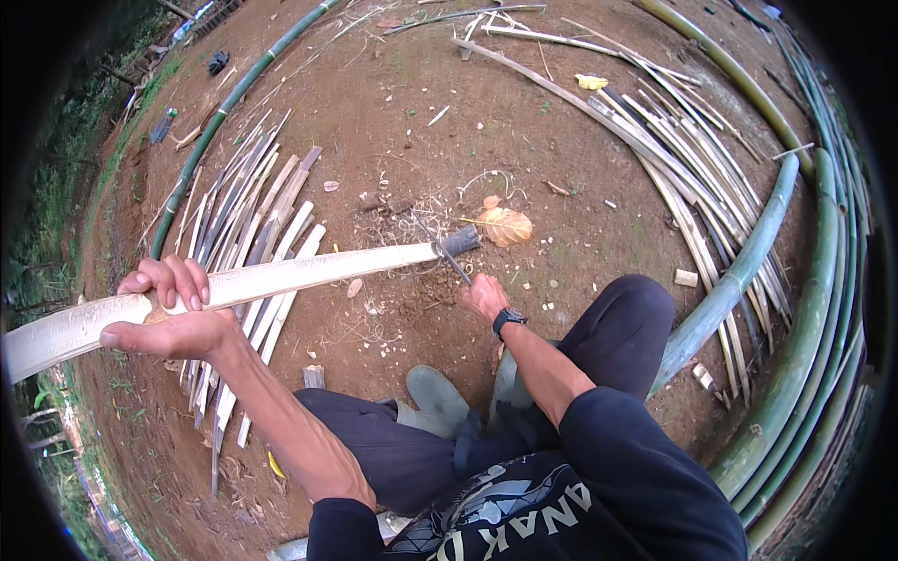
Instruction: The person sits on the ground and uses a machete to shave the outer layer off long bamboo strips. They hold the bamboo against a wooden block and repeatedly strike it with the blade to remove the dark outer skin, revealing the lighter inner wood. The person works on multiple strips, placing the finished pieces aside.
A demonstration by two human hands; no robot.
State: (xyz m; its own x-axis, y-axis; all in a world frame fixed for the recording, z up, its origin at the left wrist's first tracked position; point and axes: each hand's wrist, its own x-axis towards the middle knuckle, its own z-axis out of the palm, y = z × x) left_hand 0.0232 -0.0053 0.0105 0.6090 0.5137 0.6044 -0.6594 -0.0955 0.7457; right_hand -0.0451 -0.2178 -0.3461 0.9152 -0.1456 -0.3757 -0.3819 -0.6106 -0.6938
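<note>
A long, pale bamboo strip slants across the left half of the view, its broad inner face upward. My left hand is closed around it, thumb below and fingers over the upper edge. The strip's far end meets a short dark stub at the ground. My right hand is closed on a knife; its handle is hidden in my fist. The narrow dark blade crosses the strip near that far end. Thin curled shavings lie around there.
Split bamboo slats lie left, under the strip; another pile lies right. Green bamboo poles line the right rim, and another pole runs at far left. A dry leaf is beside the stub. My boots are below.
</note>
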